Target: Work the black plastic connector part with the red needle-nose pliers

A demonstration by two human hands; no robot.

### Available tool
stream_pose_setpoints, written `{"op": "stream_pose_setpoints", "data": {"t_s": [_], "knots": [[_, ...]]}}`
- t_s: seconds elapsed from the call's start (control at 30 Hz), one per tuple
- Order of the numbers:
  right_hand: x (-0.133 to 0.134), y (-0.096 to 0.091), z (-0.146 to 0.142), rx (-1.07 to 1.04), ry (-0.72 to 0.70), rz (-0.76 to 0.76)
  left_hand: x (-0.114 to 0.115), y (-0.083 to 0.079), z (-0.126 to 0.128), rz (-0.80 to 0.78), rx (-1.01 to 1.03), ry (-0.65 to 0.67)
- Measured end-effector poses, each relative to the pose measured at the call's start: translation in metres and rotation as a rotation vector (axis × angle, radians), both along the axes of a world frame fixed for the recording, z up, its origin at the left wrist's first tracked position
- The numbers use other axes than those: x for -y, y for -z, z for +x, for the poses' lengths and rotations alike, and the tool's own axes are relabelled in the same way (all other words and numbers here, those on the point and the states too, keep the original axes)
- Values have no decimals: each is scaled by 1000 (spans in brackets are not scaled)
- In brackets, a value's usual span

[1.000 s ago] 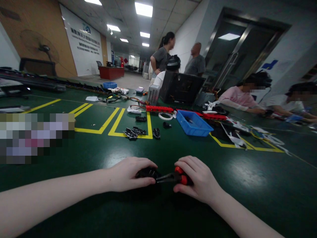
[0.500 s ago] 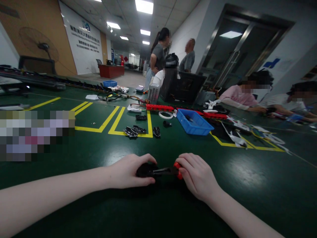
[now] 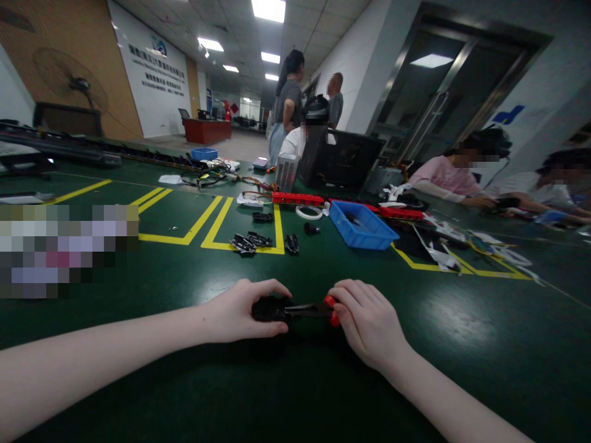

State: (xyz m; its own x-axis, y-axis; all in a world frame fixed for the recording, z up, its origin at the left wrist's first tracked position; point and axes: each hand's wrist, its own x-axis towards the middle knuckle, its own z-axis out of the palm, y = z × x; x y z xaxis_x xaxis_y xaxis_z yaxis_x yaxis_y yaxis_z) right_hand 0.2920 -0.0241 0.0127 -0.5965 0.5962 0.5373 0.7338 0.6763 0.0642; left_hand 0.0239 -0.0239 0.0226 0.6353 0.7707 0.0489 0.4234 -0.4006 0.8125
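Black part (image 3: 268, 309): left hand (image 3: 236, 312) gripping | Pliers (image 3: 308, 311): right hand (image 3: 368, 323) gripping | Blue bin (image 3: 369, 240): dark item (image 3: 353, 219) inside

The pliers (image 3: 318, 311) bar the gap between my left hand (image 3: 237, 312) and right hand (image 3: 372, 323); on my side, the table (image 3: 295, 394) leaves room; beyond, black parts (image 3: 243, 244) lie left, a blue box (image 3: 364, 237) right, another black piece (image 3: 311, 228) narrowing the lane between.

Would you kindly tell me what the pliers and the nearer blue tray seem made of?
The pliers: dark jaws with a greyish sheen suggest steel; bright red grips look like plastic or rubber. The nearer blue tray: probably moulded plastic, given its even colour and soft sheen.
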Motion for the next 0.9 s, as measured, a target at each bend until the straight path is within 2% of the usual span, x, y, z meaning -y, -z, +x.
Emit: {"op": "stream_pose_setpoints", "data": {"t_s": [0.67, 0.9], "knots": [[1, 0, -6, 51, 10, -101, 2, -2, 0, 41, -64, 49], [3, -1, -9, 74, -1, -89, 2, 3, 2, 250, -177, 18]]}}
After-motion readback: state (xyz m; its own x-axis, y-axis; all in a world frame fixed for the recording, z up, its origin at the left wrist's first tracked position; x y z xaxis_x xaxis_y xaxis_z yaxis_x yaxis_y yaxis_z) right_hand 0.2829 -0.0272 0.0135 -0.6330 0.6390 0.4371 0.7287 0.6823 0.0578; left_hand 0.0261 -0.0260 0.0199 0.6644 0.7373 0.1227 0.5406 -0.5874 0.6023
